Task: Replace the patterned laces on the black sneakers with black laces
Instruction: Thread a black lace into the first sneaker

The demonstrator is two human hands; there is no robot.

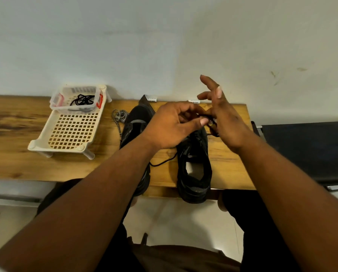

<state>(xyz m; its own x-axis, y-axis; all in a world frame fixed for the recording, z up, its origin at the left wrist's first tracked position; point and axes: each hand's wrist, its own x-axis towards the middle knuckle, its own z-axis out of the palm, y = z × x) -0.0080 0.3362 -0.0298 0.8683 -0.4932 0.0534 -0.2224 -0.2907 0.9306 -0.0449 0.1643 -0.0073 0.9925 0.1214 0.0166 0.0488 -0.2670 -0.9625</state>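
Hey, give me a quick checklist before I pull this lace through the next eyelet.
1. Black lace pinched between left hand and right hand: ok.
2. Right black sneaker flat on the wooden table: ok.
3. Removed black-and-white patterned lace lying clear, beside the left black sneaker: ok.
4. Spare black lace in the clear plastic tub: ok.
5. Lace threaded evenly: cannot tell.

forearms (109,193): bare, sleeveless | legs (266,222): dark trousers | no rings visible
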